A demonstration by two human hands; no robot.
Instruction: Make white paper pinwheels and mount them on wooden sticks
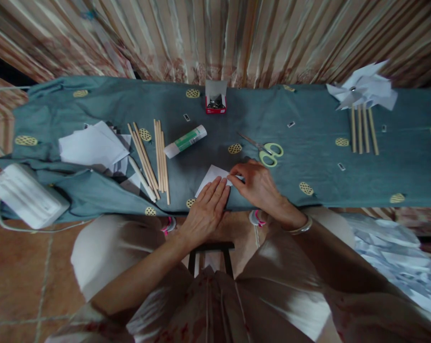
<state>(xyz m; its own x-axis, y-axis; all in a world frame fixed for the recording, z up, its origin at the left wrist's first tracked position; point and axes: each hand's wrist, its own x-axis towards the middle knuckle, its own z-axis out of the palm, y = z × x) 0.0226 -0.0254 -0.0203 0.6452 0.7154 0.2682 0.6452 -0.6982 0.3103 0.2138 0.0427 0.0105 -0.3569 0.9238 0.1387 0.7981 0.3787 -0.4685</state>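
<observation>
A small white sheet of paper [210, 176] lies at the table's front edge, its far corner pointing away from me. My left hand [207, 205] lies flat over its near part, fingers extended. At the paper's right side, my right hand [254, 183] pinches the edge between thumb and forefinger; a bracelet is on that wrist. Just beyond the right hand are scissors with pale green handles [271, 154], blades pointing to the far left. A green and white glue stick [186, 141] rests beyond the paper to the left.
Wooden sticks [161, 162], a white pen [142, 178] and stacked paper [94, 145] lie left. A red box [215, 105] of small metal pieces stands at the back. Paper pinwheels [367, 88] on sticks lie right. A white device [29, 195] sits at the left edge.
</observation>
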